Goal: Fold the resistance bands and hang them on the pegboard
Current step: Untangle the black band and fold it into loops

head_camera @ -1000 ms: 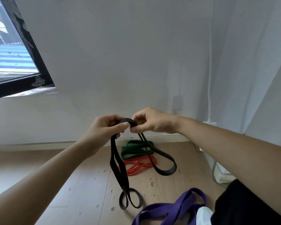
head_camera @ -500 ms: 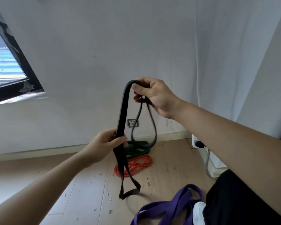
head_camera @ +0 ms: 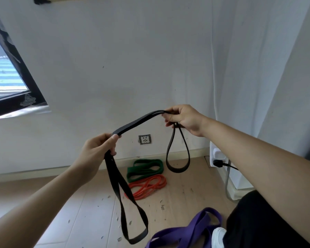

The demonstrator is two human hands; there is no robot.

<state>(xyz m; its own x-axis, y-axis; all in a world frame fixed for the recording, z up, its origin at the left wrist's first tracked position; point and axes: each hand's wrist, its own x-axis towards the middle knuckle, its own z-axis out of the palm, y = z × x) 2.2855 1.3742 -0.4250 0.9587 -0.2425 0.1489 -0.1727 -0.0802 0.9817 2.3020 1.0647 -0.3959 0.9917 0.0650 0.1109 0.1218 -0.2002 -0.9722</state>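
two hands hold one black band (head_camera: 138, 120) up in front of the wall socket (head_camera: 145, 139). the left hand (head_camera: 97, 151), lower left of the socket, is curled round the band with the thumb pressed on top. the right hand (head_camera: 184, 119), up and to the right of the socket, pinches the band between thumb and curled fingers. between the hands a doubled stretch of band slants just above the socket. a long loop hangs from the left hand, reaching well below the socket; a shorter loop hangs from the right hand, right of the socket. below the socket, on the wooden floor (head_camera: 79, 212) by the skirting, lies a folded green band (head_camera: 145, 169), with an orange band (head_camera: 147, 187) just beside it on the near side. farther below the socket lies a purple band (head_camera: 186, 230), next to a white shoe (head_camera: 218, 235).
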